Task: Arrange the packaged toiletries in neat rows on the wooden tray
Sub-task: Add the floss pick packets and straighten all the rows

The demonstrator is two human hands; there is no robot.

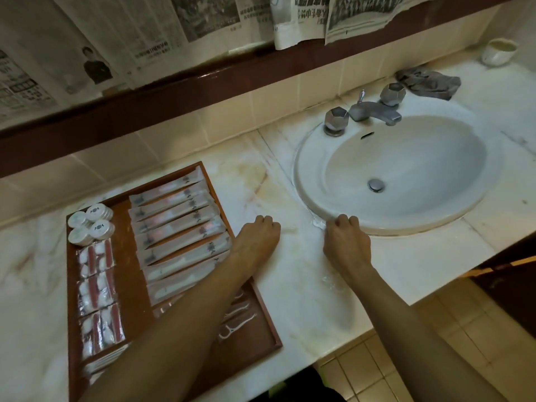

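Note:
The wooden tray (127,288) lies on the left of the counter. A column of long white toothbrush packets (179,224) fills its middle. Round white soap packets (91,223) sit at its far left corner, with red-and-white cotton swab packets (97,288) below them. Floss picks (237,317) show at the near right, partly under my left forearm. My left hand (256,236) rests on the counter just right of the tray, fingers curled under, nothing visible in it. My right hand (346,242) sits at the sink's front rim, fingers curled over a clear plastic packet (333,281) lying beneath it.
A white oval sink (319,204) with a metal faucet (371,111) fills the right of the marble counter (290,285). A grey cloth (429,82) and a white cup (500,52) sit at the far right. Newspaper sheets hang above a dark ledge (203,82).

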